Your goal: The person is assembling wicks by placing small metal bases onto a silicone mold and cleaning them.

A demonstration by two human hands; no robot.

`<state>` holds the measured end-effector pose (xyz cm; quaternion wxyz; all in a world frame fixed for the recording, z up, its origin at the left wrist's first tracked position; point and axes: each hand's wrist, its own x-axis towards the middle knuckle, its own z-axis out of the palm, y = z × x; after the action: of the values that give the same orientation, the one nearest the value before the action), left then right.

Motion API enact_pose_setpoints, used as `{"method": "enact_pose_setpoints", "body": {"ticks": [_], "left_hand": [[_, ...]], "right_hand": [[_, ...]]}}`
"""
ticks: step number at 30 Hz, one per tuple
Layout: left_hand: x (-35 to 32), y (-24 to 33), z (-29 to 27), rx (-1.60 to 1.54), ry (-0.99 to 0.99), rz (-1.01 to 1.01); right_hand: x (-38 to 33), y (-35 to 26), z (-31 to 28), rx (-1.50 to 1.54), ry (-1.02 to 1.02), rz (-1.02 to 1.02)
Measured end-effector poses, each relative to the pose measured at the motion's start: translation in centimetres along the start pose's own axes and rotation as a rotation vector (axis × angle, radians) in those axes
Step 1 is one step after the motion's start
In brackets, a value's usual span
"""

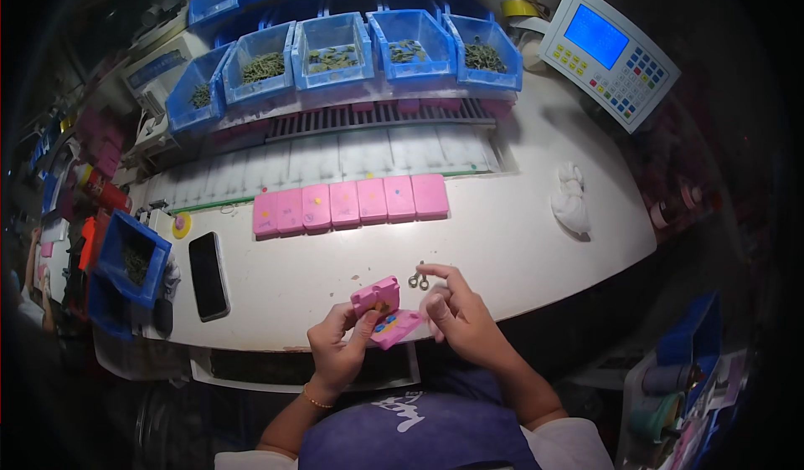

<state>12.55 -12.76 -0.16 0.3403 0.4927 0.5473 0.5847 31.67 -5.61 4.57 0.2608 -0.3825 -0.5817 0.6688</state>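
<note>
1. At far left, we find a tilted blue bin with a heap of small dark pieces inside.
2. Next, a black-screened phone lies face up on our curved white worktop.
3. Across the back, open blue trays stand in a row, holding small greenish pieces; nearer us, pink blocks sit side by side.
4. Near the front edge, our left hand grips a pink mould, opened into two angled halves, blue and yellow bits showing inside.
5. Just right of it, two ring-ended metal pieces are beside our right index fingertip; we cannot tell whether they touch.
6. Our right hand is open, thumb and index finger apart, with nothing visibly gripped.
7. Farther right, we have a bunched white cloth, then a raised keypad panel with a blue screen.
</note>
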Motion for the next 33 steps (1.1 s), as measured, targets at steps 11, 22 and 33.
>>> {"method": "enact_pose_setpoints", "body": {"ticks": [11, 22, 33], "left_hand": [[2.0, -0.1, 1.0, -1.032, -0.117, -0.329], [5.2, 0.3, 0.3, -0.693, 0.021, -0.500], [4.7, 1.2, 0.8, -0.431, 0.074, -0.421]], "right_hand": [[-0.5, 2.5, 3.6, -0.184, -0.134, -0.394], [3.9, 2.7, -25.4, -1.485, 1.243, 0.001], [0.9, 0.8, -4.0, -0.926, 0.258, -0.939]]}}
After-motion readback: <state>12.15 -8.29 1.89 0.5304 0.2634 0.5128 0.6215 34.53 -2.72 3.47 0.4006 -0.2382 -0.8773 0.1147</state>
